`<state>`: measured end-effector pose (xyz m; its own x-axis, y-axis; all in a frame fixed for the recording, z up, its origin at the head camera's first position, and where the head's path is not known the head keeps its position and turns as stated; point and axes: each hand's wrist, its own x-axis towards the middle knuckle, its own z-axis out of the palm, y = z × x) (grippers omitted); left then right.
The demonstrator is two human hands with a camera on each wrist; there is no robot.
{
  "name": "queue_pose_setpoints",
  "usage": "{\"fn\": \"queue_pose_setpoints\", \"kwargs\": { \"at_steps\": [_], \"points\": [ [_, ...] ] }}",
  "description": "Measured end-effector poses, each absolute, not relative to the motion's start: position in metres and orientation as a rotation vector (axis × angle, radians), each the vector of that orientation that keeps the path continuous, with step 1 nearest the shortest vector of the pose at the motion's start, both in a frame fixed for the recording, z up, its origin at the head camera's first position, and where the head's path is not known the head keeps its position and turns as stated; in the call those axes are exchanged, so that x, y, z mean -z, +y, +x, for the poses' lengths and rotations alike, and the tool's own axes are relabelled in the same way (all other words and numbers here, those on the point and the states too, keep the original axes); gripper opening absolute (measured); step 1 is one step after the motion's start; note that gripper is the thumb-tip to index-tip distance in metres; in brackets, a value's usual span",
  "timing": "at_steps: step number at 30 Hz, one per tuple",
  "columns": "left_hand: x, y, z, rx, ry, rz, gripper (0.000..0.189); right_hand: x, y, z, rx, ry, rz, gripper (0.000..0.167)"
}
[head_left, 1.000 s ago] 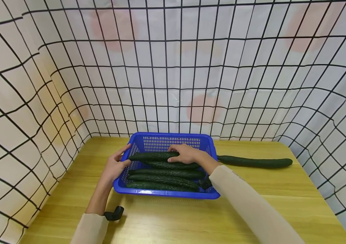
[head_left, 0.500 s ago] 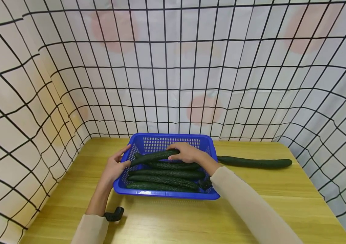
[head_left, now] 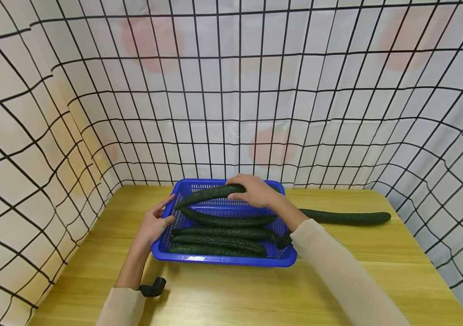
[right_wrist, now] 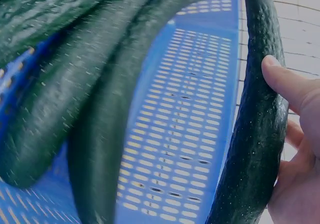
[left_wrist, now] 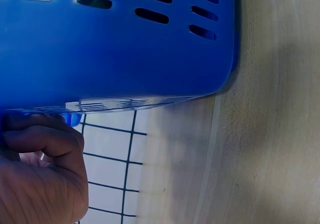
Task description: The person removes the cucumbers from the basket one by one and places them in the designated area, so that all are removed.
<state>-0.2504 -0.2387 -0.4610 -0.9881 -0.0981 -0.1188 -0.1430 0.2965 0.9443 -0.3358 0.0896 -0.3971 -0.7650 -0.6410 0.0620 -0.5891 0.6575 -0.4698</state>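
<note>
Cucumber (head_left: 208,194) in right grip (head_left: 255,191), seemingly tilted

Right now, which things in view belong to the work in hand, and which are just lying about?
In the work:
- right hand, gripping the held cucumber
- left hand, holding the side of the blue basket
- other cucumbers inside
- probably the cucumber on the table

Apparently just surroundings:
- wooden table, as support
- black grid
- pale backdrop

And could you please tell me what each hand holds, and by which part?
Right hand: cucumber, around its middle. Left hand: blue basket, by its left rim.
</note>
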Motion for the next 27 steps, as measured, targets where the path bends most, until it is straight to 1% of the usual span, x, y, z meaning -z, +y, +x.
{"fn": "queue_pose_setpoints", "kwargs": {
  "at_steps": [6,11,20,27],
  "points": [
    [0.462,-0.238,-0.252,-1.834,2.496,-0.224,0.072,0.382,0.106,-0.332,0.743,2.795,-1.047,0.052],
    [0.462,-0.238,-0.252,-1.823,2.5,-0.208,0.072,0.377,0.127,-0.327,0.799,2.824,-1.038,0.05],
    [0.459,-0.238,-0.249,-1.794,2.516,-0.217,0.072,0.377,0.171,-0.319,0.832,2.865,-0.995,0.049],
    [0.458,-0.237,-0.248,-1.802,2.497,-0.223,0.073,0.384,0.205,-0.311,0.949,2.855,-0.921,0.053]
  ]
}}
